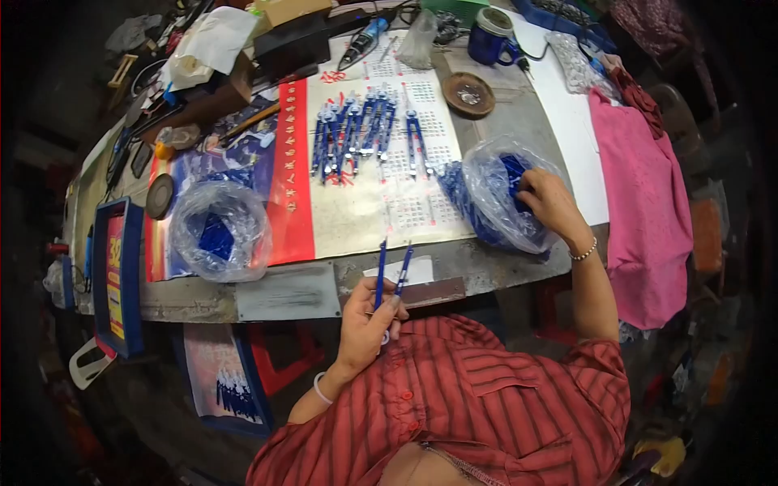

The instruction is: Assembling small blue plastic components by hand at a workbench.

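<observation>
My left hand [366,326] is closed at the table's near edge around a blue drawing compass [381,271]. Its two legs point up and stand apart, and a white piece shows below the fingers. At the right, my right hand [551,202] reaches into the mouth of a clear plastic bag [490,212] of small blue parts [512,168]. Its fingers are curled together; what they pinch, if anything, is hidden. Several similar blue compasses [352,134] lie in a row on a printed sheet [365,212], with one compass [416,142] slightly apart to their right.
Another clear bag [243,219] with blue parts sits at the left. A round brown dish [468,95] and a blue mug [491,39] stand farther back. Pink cloth [640,219] hangs over the right edge. Below the table, a blue-rimmed tray [235,417] holds more compasses.
</observation>
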`<state>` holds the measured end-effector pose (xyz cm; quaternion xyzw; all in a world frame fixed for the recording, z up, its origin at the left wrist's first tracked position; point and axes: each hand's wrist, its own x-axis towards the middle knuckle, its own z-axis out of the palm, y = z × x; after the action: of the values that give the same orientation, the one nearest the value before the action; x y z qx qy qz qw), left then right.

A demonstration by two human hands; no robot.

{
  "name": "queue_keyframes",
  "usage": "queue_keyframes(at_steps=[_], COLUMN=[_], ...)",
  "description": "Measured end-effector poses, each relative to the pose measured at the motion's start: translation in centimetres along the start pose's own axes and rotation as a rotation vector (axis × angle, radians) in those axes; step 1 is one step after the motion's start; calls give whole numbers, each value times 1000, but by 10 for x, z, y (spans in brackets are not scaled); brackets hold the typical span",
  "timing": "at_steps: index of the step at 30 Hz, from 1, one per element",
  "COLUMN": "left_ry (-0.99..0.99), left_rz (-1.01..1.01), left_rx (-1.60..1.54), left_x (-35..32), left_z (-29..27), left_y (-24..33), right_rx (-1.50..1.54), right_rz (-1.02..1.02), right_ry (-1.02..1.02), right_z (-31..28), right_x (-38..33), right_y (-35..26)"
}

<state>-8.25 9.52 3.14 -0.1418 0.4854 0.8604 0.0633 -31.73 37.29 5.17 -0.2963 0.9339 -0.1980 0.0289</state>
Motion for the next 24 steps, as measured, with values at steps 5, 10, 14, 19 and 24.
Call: queue_keyframes(at_steps=[5, 10, 14, 19, 24], left_ry=[49, 36, 15, 48, 90], left_rz=[6, 8, -19, -13, 17], left_rx=[19, 18, 20, 11, 43], left_x=[-2, 2, 3, 2, 5], left_z=[1, 1, 4, 7, 12], left_y=[1, 0, 1, 0, 5], right_rx=[134, 517, 612, 943, 1171], right_rz=[28, 276, 319, 322, 289], right_ry=[183, 217, 198, 29, -308], right_z=[-15, -23, -25, -14, 14], right_x=[1, -9, -17, -33, -45], right_y=[2, -1, -14, -56, -109])
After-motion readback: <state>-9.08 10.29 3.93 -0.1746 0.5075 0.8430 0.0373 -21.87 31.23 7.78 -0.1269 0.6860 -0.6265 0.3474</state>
